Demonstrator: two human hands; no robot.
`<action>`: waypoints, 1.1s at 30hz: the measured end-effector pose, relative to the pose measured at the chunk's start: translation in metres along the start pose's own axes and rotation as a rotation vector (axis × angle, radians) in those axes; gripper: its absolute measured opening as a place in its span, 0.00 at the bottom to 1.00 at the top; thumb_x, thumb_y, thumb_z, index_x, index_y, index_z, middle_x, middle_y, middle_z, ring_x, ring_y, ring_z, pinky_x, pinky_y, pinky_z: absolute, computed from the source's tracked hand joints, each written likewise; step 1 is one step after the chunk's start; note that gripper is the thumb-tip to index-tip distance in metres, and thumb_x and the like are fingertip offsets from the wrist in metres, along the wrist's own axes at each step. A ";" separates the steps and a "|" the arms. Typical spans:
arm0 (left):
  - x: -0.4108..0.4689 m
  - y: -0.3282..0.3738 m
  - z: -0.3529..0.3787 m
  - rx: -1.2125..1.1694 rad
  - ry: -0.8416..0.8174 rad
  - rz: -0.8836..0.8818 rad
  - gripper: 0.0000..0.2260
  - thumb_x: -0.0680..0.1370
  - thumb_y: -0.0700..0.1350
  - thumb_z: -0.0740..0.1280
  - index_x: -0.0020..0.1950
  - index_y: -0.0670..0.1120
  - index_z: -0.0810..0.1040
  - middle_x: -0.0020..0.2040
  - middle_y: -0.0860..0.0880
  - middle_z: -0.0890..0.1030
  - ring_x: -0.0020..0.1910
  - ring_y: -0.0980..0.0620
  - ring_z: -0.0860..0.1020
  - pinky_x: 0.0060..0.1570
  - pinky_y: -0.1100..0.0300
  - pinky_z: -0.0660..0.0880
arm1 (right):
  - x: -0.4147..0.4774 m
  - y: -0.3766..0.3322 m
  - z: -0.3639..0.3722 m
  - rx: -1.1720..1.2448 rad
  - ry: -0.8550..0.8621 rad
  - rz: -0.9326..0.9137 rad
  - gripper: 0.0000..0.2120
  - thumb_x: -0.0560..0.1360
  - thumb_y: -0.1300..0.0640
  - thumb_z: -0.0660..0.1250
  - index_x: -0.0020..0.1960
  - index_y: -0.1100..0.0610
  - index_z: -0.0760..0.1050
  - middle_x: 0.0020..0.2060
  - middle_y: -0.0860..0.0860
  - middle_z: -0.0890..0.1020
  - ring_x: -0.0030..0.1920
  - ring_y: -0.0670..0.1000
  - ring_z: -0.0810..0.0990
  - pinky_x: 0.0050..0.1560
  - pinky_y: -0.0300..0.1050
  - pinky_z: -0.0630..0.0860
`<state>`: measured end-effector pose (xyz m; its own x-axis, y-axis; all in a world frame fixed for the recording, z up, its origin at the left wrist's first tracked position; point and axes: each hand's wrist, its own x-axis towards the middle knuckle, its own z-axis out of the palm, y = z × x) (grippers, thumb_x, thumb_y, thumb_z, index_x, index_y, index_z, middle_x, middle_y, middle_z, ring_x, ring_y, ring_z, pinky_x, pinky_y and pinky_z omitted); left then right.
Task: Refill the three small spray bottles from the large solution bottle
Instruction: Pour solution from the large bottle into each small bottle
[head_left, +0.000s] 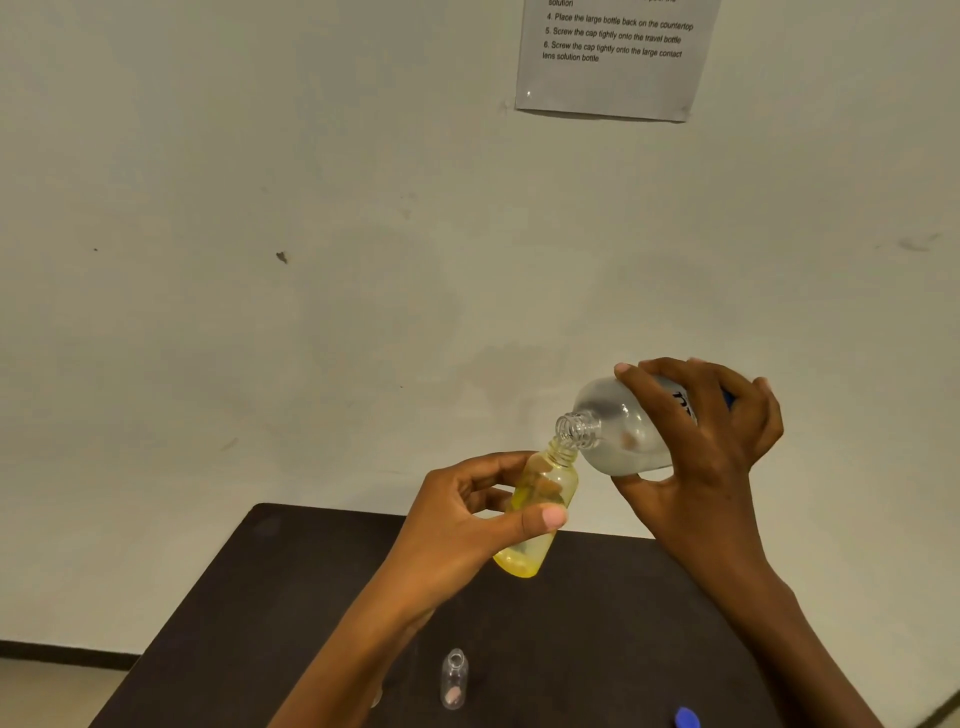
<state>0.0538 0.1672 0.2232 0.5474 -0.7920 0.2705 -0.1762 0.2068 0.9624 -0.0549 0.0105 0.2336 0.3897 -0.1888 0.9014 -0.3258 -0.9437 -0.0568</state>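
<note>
My left hand (462, 525) grips a small yellow translucent bottle (540, 514) with no cap, held above the dark table and tilted slightly right. My right hand (711, 431) holds the large clear solution bottle (618, 431) tipped on its side, its open threaded neck resting right at the yellow bottle's mouth. A small clear bottle (454, 678) without a cap stands upright on the table near the front. A third small bottle is not visible.
The dark table (291, 597) stands against a pale wall. A blue cap (687, 718) lies at the table's front right. A printed instruction sheet (613, 57) is taped to the wall above.
</note>
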 end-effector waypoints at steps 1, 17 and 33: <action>0.000 0.000 0.000 0.002 0.000 -0.001 0.15 0.59 0.50 0.73 0.45 0.59 0.80 0.47 0.59 0.83 0.47 0.57 0.80 0.42 0.69 0.77 | 0.000 0.000 0.000 -0.001 -0.001 0.001 0.32 0.61 0.54 0.72 0.63 0.47 0.66 0.59 0.52 0.72 0.64 0.58 0.63 0.69 0.53 0.49; 0.000 0.002 -0.001 0.004 0.008 -0.005 0.14 0.60 0.49 0.75 0.44 0.60 0.81 0.47 0.58 0.83 0.46 0.55 0.80 0.41 0.69 0.77 | 0.001 0.000 -0.001 -0.010 0.005 -0.002 0.32 0.61 0.54 0.72 0.63 0.47 0.66 0.58 0.54 0.74 0.63 0.58 0.64 0.68 0.53 0.49; 0.000 0.004 0.001 0.022 0.010 -0.003 0.13 0.63 0.45 0.75 0.44 0.59 0.80 0.45 0.58 0.83 0.44 0.58 0.80 0.39 0.71 0.76 | 0.001 0.002 -0.001 -0.001 0.007 -0.017 0.32 0.61 0.54 0.72 0.63 0.47 0.66 0.59 0.51 0.70 0.64 0.58 0.63 0.68 0.54 0.50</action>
<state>0.0526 0.1674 0.2266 0.5563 -0.7867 0.2676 -0.1924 0.1913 0.9625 -0.0562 0.0091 0.2350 0.3891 -0.1711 0.9052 -0.3205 -0.9464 -0.0412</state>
